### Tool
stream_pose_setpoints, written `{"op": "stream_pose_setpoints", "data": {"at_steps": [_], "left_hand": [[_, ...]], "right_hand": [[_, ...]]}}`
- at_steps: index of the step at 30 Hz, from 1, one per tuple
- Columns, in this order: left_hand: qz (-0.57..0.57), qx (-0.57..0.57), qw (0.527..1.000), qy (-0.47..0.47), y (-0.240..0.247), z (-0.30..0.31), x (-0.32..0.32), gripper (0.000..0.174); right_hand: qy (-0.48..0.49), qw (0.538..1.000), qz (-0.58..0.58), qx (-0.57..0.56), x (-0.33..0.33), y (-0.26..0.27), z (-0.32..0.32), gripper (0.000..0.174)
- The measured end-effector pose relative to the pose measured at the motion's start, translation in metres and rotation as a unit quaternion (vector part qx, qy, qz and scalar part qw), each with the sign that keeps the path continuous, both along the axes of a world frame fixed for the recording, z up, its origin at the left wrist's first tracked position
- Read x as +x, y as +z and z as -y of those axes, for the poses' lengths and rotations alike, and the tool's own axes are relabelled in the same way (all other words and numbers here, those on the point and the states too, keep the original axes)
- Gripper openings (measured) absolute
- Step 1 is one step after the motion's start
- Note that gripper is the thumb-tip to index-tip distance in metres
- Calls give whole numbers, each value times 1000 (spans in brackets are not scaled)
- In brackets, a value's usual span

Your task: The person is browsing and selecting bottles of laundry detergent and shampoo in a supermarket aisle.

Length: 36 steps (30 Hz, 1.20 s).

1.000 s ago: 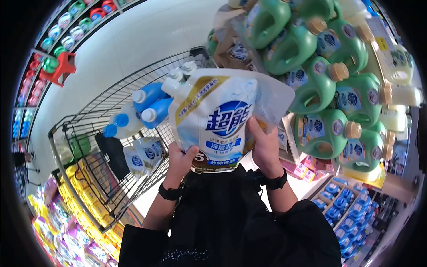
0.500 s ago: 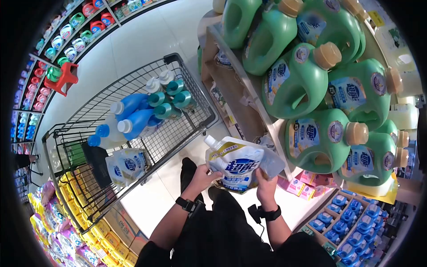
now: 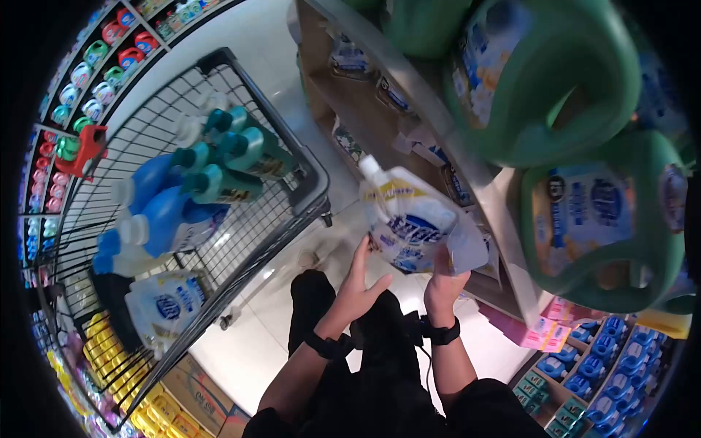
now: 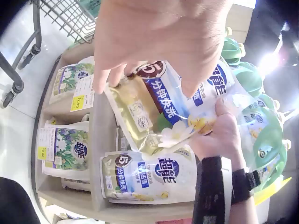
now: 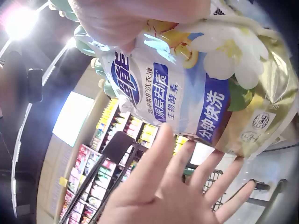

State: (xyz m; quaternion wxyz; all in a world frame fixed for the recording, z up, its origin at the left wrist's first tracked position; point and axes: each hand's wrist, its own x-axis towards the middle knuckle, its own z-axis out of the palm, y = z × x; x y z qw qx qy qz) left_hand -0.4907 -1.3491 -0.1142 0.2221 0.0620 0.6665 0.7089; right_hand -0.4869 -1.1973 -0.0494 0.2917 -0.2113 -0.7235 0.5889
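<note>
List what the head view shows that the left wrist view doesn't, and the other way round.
Head view only: blue bottles in the shopping cart, and a red stool.

Left wrist view only: legible price tags on the display, and a bright light.

Both: the held pouch, the left hand, the right hand, green jugs and part of the cart.

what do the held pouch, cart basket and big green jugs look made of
Held pouch: probably soft, glossy plastic film, given its highlights and creases. Cart basket: likely dark metal wire, thin open grid. Big green jugs: apparently smooth moulded plastic with built-in handles.
</note>
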Motion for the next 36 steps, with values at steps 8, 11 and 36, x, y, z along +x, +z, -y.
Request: {"op": "stream_pose_setpoints", "data": {"at_steps": [8, 11, 36], "left_hand": [[-177, -2, 982, -69, -84, -21, -77, 90], [-229, 6, 970, -86, -112, -29, -94, 89], [-247, -43, 955, -155, -193, -42, -69, 81]], "right_hand": [[-72, 994, -85, 16, -63, -90, -19, 28], [-171, 978, -109, -52, -88, -105, -24, 26], [-112, 985, -39, 124, -65, -209, -37, 56]]}}
